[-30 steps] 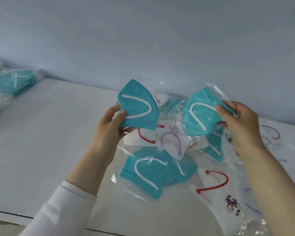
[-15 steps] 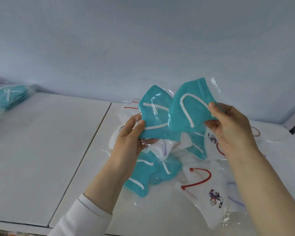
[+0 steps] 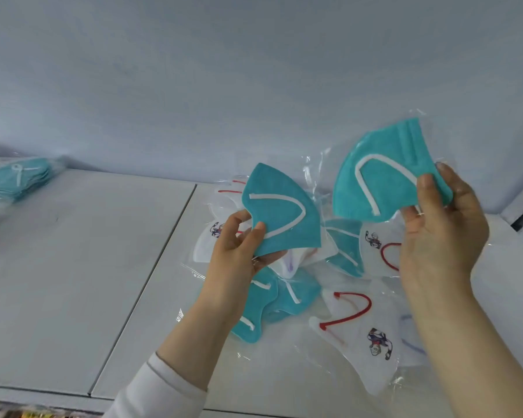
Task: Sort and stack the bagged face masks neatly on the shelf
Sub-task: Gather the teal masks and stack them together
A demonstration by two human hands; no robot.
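My left hand (image 3: 236, 251) pinches the lower edge of a bagged teal mask (image 3: 281, 212) with a white ear loop, held up over the shelf. A second bagged teal mask (image 3: 384, 173) is gripped at its right corner by my right hand (image 3: 441, 227), higher and to the right; the two masks are apart. Beneath them a loose pile lies on the white shelf (image 3: 73, 282): several teal masks (image 3: 272, 300) and white masks with red loops and a cartoon print (image 3: 363, 333), all in clear bags.
A neat stack of bagged teal masks (image 3: 15, 179) sits at the far left against the pale back wall. A seam (image 3: 151, 273) divides the shelf panels. The shelf's front edge runs along the bottom; a side wall corner shows at far right.
The two held masks, overlapping half a second ago, have been drawn apart: the right one rose to the right, the left one dropped slightly.
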